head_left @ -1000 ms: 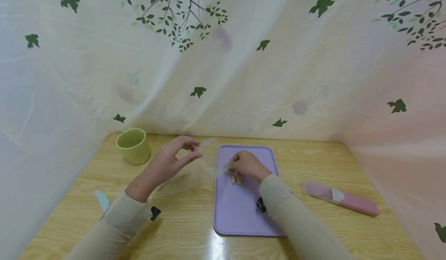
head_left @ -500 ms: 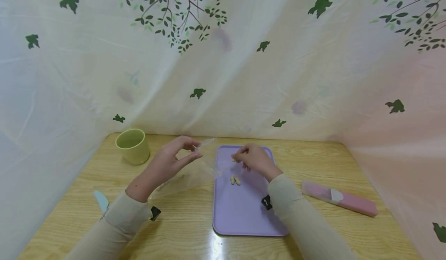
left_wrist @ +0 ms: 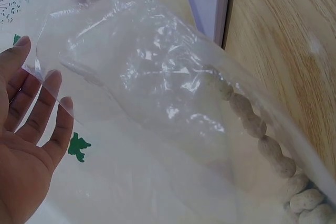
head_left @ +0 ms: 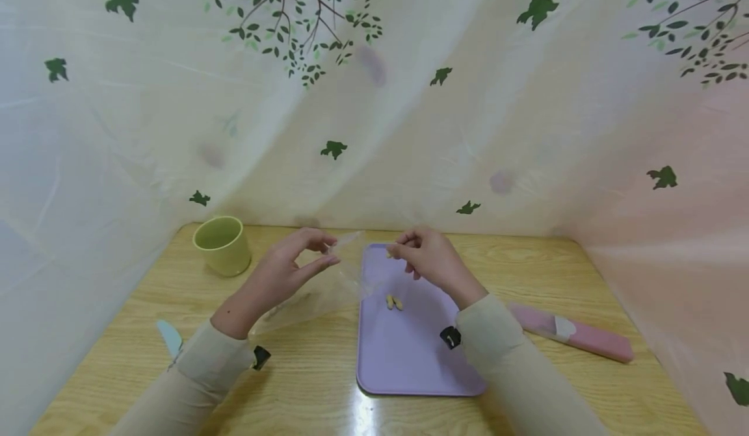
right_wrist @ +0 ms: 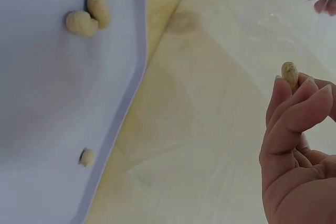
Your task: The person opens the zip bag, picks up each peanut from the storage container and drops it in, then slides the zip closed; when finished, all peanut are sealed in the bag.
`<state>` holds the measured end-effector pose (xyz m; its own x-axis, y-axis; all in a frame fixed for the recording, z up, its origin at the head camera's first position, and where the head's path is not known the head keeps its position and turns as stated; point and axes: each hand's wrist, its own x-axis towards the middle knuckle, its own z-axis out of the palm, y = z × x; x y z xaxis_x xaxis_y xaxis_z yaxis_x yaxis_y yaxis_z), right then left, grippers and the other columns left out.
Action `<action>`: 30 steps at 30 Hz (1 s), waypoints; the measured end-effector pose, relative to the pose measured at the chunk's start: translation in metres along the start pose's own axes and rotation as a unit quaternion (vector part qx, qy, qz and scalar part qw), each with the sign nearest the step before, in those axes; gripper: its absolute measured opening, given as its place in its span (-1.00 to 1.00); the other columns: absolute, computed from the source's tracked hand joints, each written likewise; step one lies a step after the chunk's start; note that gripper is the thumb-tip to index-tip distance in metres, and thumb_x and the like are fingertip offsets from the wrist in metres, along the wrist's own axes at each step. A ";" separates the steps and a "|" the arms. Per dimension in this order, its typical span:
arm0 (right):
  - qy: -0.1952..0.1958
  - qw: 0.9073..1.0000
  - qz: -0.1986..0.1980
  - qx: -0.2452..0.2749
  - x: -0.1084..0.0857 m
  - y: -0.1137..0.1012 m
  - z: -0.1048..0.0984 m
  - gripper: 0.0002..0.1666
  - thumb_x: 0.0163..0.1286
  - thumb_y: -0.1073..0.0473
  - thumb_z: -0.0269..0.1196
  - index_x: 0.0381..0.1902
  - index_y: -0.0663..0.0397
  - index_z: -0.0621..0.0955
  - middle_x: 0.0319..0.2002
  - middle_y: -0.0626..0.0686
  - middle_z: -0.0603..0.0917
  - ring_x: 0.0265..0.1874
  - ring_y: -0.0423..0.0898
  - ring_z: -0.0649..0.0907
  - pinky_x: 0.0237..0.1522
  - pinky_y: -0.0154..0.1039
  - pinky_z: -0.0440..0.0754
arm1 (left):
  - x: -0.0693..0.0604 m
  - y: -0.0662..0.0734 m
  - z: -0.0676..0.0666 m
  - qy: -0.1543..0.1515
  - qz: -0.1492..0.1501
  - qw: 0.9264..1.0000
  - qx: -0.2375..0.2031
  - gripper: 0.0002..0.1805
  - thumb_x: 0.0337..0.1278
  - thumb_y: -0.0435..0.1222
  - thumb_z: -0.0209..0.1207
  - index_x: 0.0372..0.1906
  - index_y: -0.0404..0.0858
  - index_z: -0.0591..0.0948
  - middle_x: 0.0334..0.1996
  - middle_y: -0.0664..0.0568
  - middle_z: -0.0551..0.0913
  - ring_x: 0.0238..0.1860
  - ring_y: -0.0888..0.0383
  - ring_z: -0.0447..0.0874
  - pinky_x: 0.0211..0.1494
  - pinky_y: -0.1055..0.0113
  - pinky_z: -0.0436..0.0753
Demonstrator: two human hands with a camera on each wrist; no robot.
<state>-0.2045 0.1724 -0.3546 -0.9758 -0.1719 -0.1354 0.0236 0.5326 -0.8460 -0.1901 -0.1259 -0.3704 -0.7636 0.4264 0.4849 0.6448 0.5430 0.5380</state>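
My left hand [head_left: 283,270] pinches the rim of a clear plastic bag [head_left: 318,296] between thumb and fingers. Through the film, in the left wrist view, several peanuts in shells [left_wrist: 248,116] lie along the bag's bottom. Above the far part of the lilac tray [head_left: 409,358], my right hand [head_left: 430,264] pinches a single peanut [right_wrist: 290,76] at its fingertips, apart from the bag. Two peanuts [head_left: 394,303] lie side by side on the tray. The right wrist view shows another small peanut [right_wrist: 87,157] near the tray's edge.
A green cup [head_left: 224,247] stands at the back left. Near the left sleeve lies a light-blue blade-like piece [head_left: 170,337], partly covered. To the right of the tray is a long pink case [head_left: 585,338]. A printed curtain [head_left: 409,130] hangs behind the wooden table.
My right hand has left the bag's mouth and moved up and to the right over the tray, where it has picked up a peanut. The left hand stays still with the bag.
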 end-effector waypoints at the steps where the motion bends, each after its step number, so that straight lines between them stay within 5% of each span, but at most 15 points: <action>1: -0.001 1.000 -0.004 0.001 -0.002 -0.002 0.000 -0.70 0.52 -0.07 0.40 -0.04 0.01 0.68 -0.24 0.02 0.80 -0.47 -0.01 0.67 -0.38 -0.18 0.71 | 0.000 0.000 0.000 0.000 0.000 1.000 0.001 -0.64 0.34 -0.22 0.44 0.17 -0.11 0.69 0.00 0.04 0.80 0.05 0.07 0.79 -0.24 0.37 0.69; 13: -0.014 0.999 -0.039 -0.022 -0.024 -0.016 0.011 -0.70 0.48 -0.07 0.43 -0.03 -0.01 0.69 -0.15 0.03 0.81 -0.47 -0.09 0.70 -0.39 -0.17 0.73 | -0.005 0.006 0.001 0.006 -0.008 1.000 0.004 -0.65 0.34 -0.22 0.44 0.17 -0.11 0.69 0.00 0.04 0.81 0.05 0.06 0.80 -0.23 0.35 0.71; 30: -0.031 0.998 -0.045 -0.040 -0.034 -0.016 0.012 -0.69 0.48 -0.11 0.43 -0.11 -0.02 0.68 -0.31 0.03 0.73 -0.52 -0.08 0.69 -0.43 -0.18 0.71 | -0.010 0.018 0.000 0.008 -0.013 1.000 0.008 -0.64 0.35 -0.21 0.43 0.18 -0.11 0.69 0.01 0.04 0.80 0.06 0.06 0.80 -0.24 0.36 0.70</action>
<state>-0.1689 0.1602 -0.3424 -0.9576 -0.2722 -0.0944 -0.0839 0.5767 -0.8126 -0.1708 -0.1205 -0.3657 -0.7787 0.4009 0.4825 0.6248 0.5656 0.5384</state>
